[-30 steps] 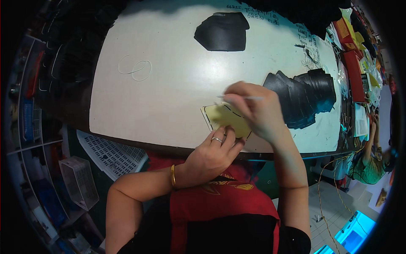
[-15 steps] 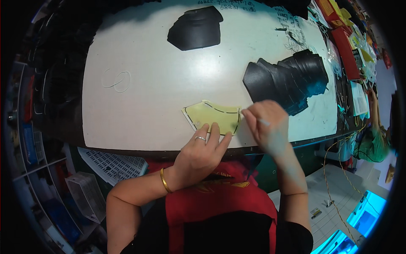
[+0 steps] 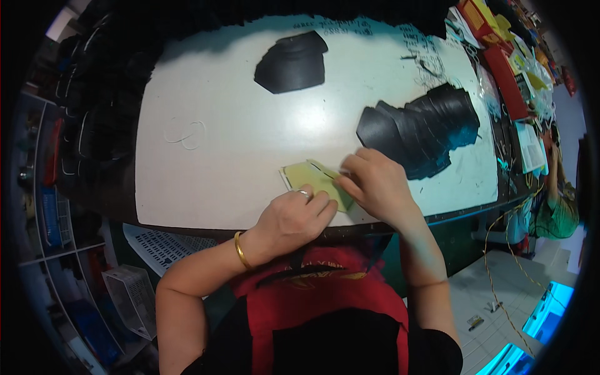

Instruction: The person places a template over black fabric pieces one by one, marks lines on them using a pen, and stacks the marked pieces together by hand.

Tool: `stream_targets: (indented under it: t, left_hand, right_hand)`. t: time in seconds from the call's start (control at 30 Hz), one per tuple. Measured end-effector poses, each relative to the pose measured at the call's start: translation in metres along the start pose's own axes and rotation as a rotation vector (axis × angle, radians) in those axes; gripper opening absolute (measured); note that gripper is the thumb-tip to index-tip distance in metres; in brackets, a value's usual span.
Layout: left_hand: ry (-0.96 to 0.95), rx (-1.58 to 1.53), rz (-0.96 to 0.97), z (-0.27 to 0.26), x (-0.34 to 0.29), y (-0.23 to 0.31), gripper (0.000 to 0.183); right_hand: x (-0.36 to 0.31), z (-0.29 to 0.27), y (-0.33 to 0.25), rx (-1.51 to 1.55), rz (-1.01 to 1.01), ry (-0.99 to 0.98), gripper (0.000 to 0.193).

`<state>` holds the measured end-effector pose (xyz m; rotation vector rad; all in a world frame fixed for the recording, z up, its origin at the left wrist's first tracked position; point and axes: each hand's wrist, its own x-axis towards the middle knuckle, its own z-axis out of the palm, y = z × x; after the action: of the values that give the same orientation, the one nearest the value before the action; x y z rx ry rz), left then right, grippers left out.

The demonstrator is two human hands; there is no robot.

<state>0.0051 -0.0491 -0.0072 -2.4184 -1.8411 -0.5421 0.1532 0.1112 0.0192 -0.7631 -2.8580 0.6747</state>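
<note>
A yellow pattern template (image 3: 312,178) with dark slotted lines lies near the front edge of the white work board, its right side looking tilted up. Fingers curled, my left hand (image 3: 294,215) grips its lower edge; a ring and a gold bangle are on this hand and wrist. At the template's right corner is my right hand (image 3: 378,184), closed and a little blurred. A pale slim tip shows at its fingertips, the pen seen there before; most of it is hidden. Overlapping black leather pieces (image 3: 415,131) fan out just beyond that hand.
More black pieces (image 3: 292,64) are stacked at the back of the white board (image 3: 225,175). A thin thread loop (image 3: 187,134) rests at left. Red boxes (image 3: 505,81) and bags line the right edge; dark material hangs along the left. Below are a plastic basket (image 3: 128,300) and cords.
My left fingers have gone from lying flat to curling on the template's edge. The template has turned and tilted. My right hand has moved left over its corner. The whole view has shifted slightly.
</note>
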Motion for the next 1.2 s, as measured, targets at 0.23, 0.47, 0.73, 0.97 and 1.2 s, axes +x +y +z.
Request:
stream_targets:
  t: [0.23, 0.47, 0.73, 0.97, 1.2]
  left_hand:
    - [0.324, 0.163, -0.304, 0.021, 0.076, -0.12, 0.029]
    - [0.056, -0.145, -0.076, -0.009, -0.025, -0.013, 0.032]
    - [0.314, -0.235, -0.255, 0.006, -0.045, -0.006, 0.025]
    - [0.318, -0.271, -0.26, 0.008, -0.046, -0.006, 0.023]
    - [0.2, -0.21, -0.247, -0.004, -0.039, -0.01, 0.026]
  right_hand:
    - [-0.029, -0.042, 0.073, -0.145, 0.369, 0.522, 0.017]
    - [-0.038, -0.018, 0.016, 0.471, 0.238, 0.36, 0.013]
    - [-0.01, 0.017, 0.0, 0.427, 0.105, -0.035, 0.018]
    - [-0.013, 0.021, 0.001, 0.357, 0.009, -0.007, 0.016]
    - [-0.012, 0.019, 0.005, 0.342, 0.013, -0.029, 0.017]
